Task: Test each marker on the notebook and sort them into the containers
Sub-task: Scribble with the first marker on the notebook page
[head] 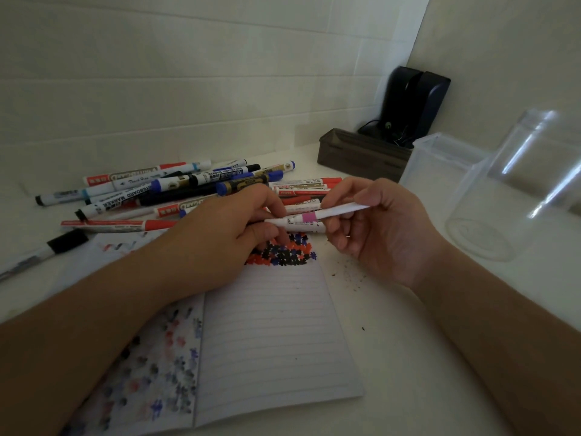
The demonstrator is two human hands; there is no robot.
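A white marker with a pink band (306,218) lies level between both hands, just above the top of the open lined notebook (270,338). My right hand (374,228) grips its barrel, fingers curled round it. My left hand (220,237) pinches the marker's left end, and I cannot tell whether that end is a cap. Red, black and blue test marks (283,251) fill the page's top edge, partly hidden by my left hand. A pile of red, blue and black markers (176,190) lies behind my hands.
Two clear plastic containers stand at the right, a square one (440,165) and a round one (515,190). A dark brown box (358,155) and a black device (412,102) sit in the corner. One black-capped marker (53,247) lies alone at the left. Dark specks dot the table.
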